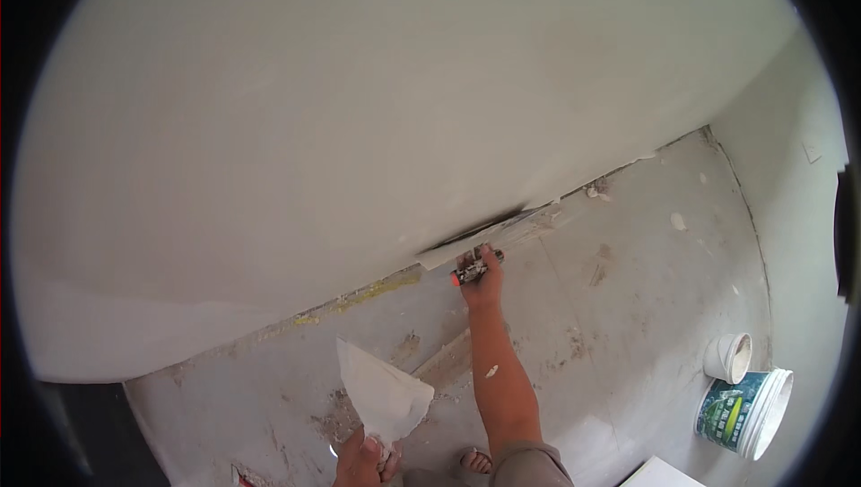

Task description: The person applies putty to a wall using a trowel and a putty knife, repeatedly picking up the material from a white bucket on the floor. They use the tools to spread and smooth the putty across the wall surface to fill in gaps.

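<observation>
My right hand [484,282] is closed around the handle of a wide putty knife [489,243]. Its long blade lies along the bottom edge of the white wall [341,110], close to the floor, with a dark strip showing along the blade's upper side. Low in the view, my left hand [360,462] grips a smaller, fan-shaped putty knife [381,393], held over the floor with its blade pointing away from me. White putty coats that blade. A dab of white sticks to my right forearm.
The grey floor [619,334] is stained and spotted with putty. Clumps of debris [597,189] lie by the wall's foot. At right stand a small white bucket [717,358] and a larger green-and-white bucket [717,413]. A white panel edge [661,474] and my foot [476,460] show below.
</observation>
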`<move>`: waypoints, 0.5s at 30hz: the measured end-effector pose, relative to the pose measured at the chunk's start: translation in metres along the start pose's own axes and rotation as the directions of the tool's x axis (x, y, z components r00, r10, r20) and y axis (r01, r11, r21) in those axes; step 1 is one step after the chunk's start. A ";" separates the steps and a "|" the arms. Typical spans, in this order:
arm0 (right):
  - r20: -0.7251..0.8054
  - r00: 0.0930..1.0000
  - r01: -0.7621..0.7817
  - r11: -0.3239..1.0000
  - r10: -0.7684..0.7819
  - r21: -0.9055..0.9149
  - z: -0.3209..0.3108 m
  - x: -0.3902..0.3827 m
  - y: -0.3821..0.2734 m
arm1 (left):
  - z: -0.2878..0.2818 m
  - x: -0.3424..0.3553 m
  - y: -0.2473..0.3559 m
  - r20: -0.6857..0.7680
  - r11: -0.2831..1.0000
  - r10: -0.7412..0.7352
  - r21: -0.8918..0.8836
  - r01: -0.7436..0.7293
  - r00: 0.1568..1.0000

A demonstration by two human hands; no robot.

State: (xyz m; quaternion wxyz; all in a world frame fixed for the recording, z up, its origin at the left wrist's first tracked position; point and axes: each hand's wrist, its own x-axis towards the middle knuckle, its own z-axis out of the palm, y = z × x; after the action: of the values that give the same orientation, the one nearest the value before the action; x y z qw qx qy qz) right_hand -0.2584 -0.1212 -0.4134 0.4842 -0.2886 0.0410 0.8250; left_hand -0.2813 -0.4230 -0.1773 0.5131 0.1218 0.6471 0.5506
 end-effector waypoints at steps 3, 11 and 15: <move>0.214 0.970 0.125 0.992 -0.118 -0.021 0.061 -0.033 -0.027 | -0.016 -0.023 -0.008 0.043 1.000 0.014 -0.025 -0.013 0.999; 0.435 0.855 0.384 0.908 -0.281 -0.169 0.276 -0.167 -0.083 | -0.053 -0.051 0.000 0.195 0.995 0.079 -0.082 -0.064 0.978; 0.631 0.719 0.537 0.809 -0.292 -0.238 0.363 -0.225 -0.088 | -0.075 -0.058 0.003 0.203 0.993 0.114 -0.029 -0.110 0.973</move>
State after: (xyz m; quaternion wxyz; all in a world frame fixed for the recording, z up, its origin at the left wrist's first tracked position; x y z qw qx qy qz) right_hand -0.2625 -0.1234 0.0231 0.5792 -0.1258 -0.3435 0.7285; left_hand -0.3162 -0.5079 -0.1541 0.5459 0.2094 0.5782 0.5691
